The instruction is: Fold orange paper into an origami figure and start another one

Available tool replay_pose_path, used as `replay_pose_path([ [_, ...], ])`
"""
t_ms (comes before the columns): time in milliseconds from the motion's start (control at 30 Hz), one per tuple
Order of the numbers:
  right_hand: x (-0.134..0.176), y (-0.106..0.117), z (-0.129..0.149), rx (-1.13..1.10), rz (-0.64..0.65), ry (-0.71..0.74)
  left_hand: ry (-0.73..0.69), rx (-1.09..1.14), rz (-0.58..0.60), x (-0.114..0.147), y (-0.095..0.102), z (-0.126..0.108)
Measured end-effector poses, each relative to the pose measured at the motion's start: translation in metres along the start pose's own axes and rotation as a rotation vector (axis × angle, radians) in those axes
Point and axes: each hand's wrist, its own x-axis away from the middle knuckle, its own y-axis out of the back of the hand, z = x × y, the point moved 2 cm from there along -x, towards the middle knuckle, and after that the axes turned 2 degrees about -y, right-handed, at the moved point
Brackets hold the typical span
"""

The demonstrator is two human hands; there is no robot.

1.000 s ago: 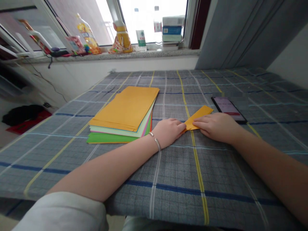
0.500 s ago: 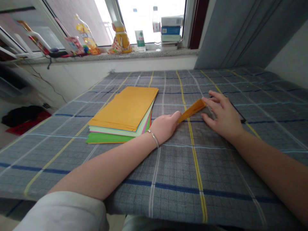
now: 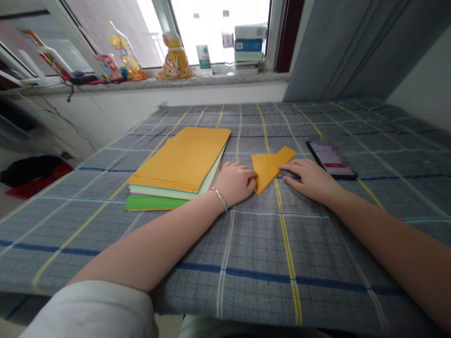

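Observation:
A folded piece of orange paper (image 3: 268, 169) lies on the checked tablecloth, with a narrow strip sticking out toward the upper right. At its left edge my left hand (image 3: 237, 182), wearing a silver bangle, is closed with the fingertips gripping the paper. My right hand (image 3: 310, 180) is open, its stretched fingers touching the paper's right edge and the thumb held apart below. Left of my left hand sits a stack of coloured paper (image 3: 186, 157), orange on top, with white, pink and green sheets beneath. Just beyond my right hand lies a phone (image 3: 326, 157) with its screen lit.
The grey checked tablecloth (image 3: 253, 253) covers the table up to the wall. Behind it, the windowsill (image 3: 218, 80) carries bottles, a tube (image 3: 203, 58) and stacked boxes (image 3: 249, 44). A grey curtain (image 3: 331, 51) hangs at the back right.
The folded paper has come down from a tilted, edge-on position to lie flat, its face now showing. My right hand has lowered and shifted left, uncovering the phone.

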Motion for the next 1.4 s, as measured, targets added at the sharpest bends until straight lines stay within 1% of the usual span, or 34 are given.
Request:
replay_pose_path([
  [100, -0.001, -0.001, 0.0, 0.02, 0.035, -0.054, -0.081, 0.018, 0.009, -0.001, -0.003, 0.002],
  [167, -0.002, -0.002, 0.0, 0.013, 0.054, -0.059, -0.157, 0.048, 0.018, -0.001, -0.005, 0.003],
  [267, -0.002, -0.004, 0.0, -0.04, 0.075, -0.011, -0.336, 0.095, 0.053, -0.002, -0.008, 0.001],
  [333, -0.002, -0.005, 0.001, -0.092, 0.087, 0.044, -0.442, 0.087, 0.069, -0.001, -0.009, -0.002],
  [433, -0.001, -0.005, 0.006, -0.143, 0.116, 0.115, -0.536, 0.063, 0.065, 0.0, -0.01, -0.008],
  [500, -0.001, -0.005, 0.009, -0.153, 0.134, 0.135, -0.587, 0.07, 0.064, 0.0, -0.011, -0.01],
  [567, -0.001, -0.006, 0.01, -0.16, 0.149, 0.137, -0.608, 0.076, 0.061, 0.0, -0.012, -0.012],
  [733, -0.002, -0.011, 0.011, -0.182, 0.208, 0.187, -0.591, 0.045, 0.038, 0.001, -0.01, -0.014],
  [800, -0.002, -0.011, 0.011, -0.184, 0.212, 0.206, -0.572, 0.051, 0.035, 0.002, -0.008, -0.015],
  [933, -0.002, -0.009, 0.012, -0.19, 0.17, 0.187, -0.546, 0.155, 0.023, 0.002, -0.009, -0.014],
  [1033, -0.002, -0.007, 0.013, -0.203, 0.169, 0.189, -0.536, 0.248, 0.017, 0.0, -0.014, -0.01],
  [1133, -0.001, -0.003, 0.012, -0.241, 0.172, 0.22, -0.518, 0.285, 0.031, -0.001, -0.018, -0.007],
  [1200, 0.0, 0.001, 0.012, -0.276, 0.152, 0.248, -0.475, 0.264, 0.053, -0.001, -0.02, -0.006],
  [1267, 0.001, 0.005, 0.013, -0.284, 0.116, 0.272, -0.394, 0.221, 0.086, -0.002, -0.02, -0.005],
  [1333, 0.003, 0.008, 0.015, -0.251, 0.095, 0.284, -0.291, 0.169, 0.115, -0.002, -0.019, -0.006],
  [1400, 0.004, 0.01, 0.018, -0.206, 0.109, 0.296, -0.217, 0.128, 0.133, -0.001, -0.018, -0.006],
])
